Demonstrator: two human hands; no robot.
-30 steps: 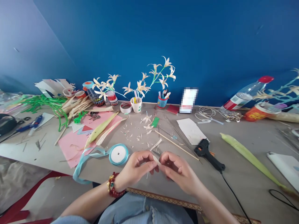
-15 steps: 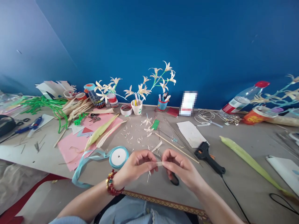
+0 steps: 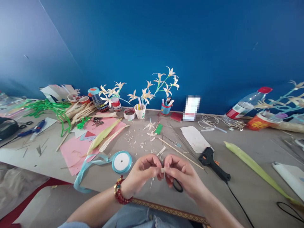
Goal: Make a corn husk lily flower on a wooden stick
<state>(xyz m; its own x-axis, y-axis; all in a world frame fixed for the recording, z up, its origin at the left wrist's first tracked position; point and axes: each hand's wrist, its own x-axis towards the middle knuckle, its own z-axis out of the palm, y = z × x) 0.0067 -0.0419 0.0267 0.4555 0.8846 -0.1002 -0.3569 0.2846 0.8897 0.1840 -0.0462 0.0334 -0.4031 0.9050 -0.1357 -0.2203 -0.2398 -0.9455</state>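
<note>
Both hands meet low in the middle of the view, over the grey table. Thumb and fingers of my left hand [image 3: 144,173] pinch one end of a small pale strip [image 3: 162,170]. My right hand [image 3: 181,174] pinches the strip's other end, its fingertips almost touching those of the left. A dark scissor handle [image 3: 178,186] shows below my right fingers; the rest of the scissors is mostly hidden. Pale scraps [image 3: 142,144] lie beyond the hands. To the left of my left hand is a spool of blue ribbon [image 3: 121,161].
A black glue gun [image 3: 215,164] with a cable lies right of the hands, near white paper [image 3: 194,139] and a green husk [image 3: 256,169]. Pink sheets [image 3: 76,152] lie left. Cups holding pale flowers [image 3: 140,111] and a tilted bottle [image 3: 247,106] stand along the wall.
The hands have come closer together, so less of the pale strip shows between the fingertips. The whole view has shifted slightly, with the table things appearing a little lower.
</note>
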